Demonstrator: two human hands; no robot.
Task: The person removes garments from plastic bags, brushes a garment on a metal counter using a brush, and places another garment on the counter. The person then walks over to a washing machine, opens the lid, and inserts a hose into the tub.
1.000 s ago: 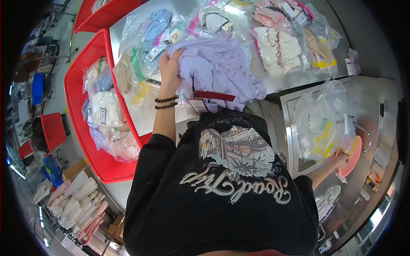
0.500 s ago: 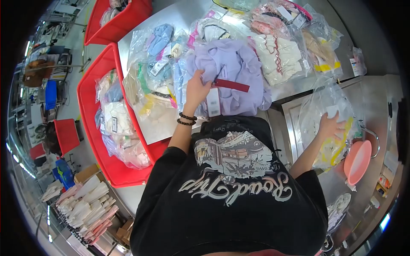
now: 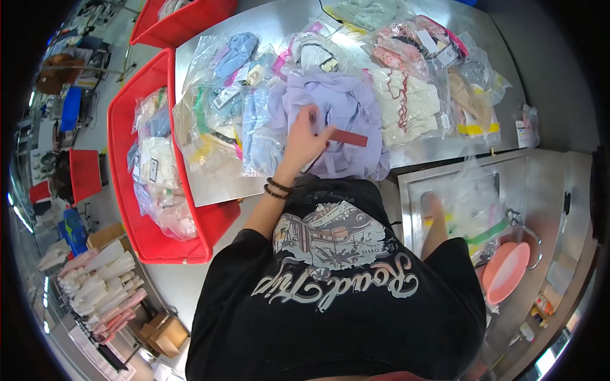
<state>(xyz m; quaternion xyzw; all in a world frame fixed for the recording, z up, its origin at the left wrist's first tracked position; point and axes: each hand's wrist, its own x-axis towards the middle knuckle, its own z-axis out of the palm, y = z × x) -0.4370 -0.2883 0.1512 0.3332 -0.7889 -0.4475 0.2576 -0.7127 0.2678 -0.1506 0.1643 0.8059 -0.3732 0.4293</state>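
Observation:
My left hand (image 3: 306,138) is over a folded lilac ruffled garment (image 3: 337,105), its thumb and forefinger apart. The thumb is at the near end of a dark red tag (image 3: 348,138); a second tag is mostly hidden under the palm. On the right, my right hand (image 3: 434,206) is smeared by motion beside a clear plastic bag (image 3: 473,206). Its fingers and anything in them cannot be made out. Left of the lilac garment lies a bagged light-blue garment (image 3: 260,140). To its right is a bagged cream garment with red trim (image 3: 406,105).
A metal table (image 3: 445,149) carries several bagged garments. Red bins (image 3: 117,159) with bagged clothes stand at its left. At right are a metal sink (image 3: 410,184), a tap (image 3: 530,232) and a pink basin (image 3: 507,273). A clothes rack (image 3: 101,292) stands at lower left.
My left hand has shifted over the lilac garment, covering most of the pale tag. My right hand has drawn left, and the plastic in the sink now shows a green band.

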